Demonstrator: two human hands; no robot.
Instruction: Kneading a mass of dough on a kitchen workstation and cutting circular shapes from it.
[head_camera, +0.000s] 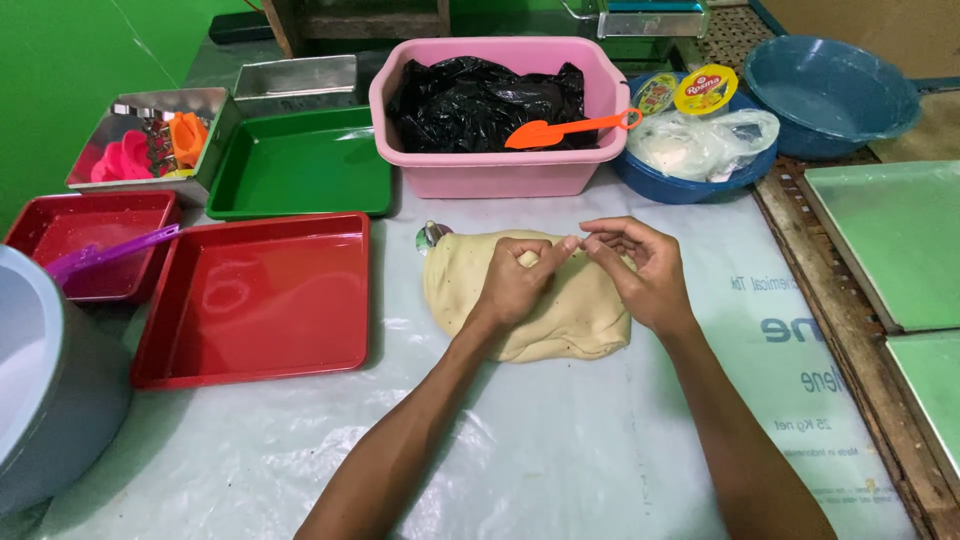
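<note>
A large pale yellow lump of dough (575, 320) lies on the plastic-covered table (560, 450). My left hand (515, 280) rests over the dough with fingers curled, pinching a small bit of dough at its fingertips. My right hand (640, 265) hovers over the dough's right side, thumb and fingers pinched together and meeting the left hand's fingertips. A small metal tool (433, 235) peeks out at the dough's upper left edge.
A red tray (255, 300) lies left of the dough, a smaller red tray (45, 235) with a purple scoop (105, 252) beyond it. Behind stand a green tray (300, 165), a pink tub (495, 170) with black plastic and an orange spatula (565, 129), and blue bowls (830, 95).
</note>
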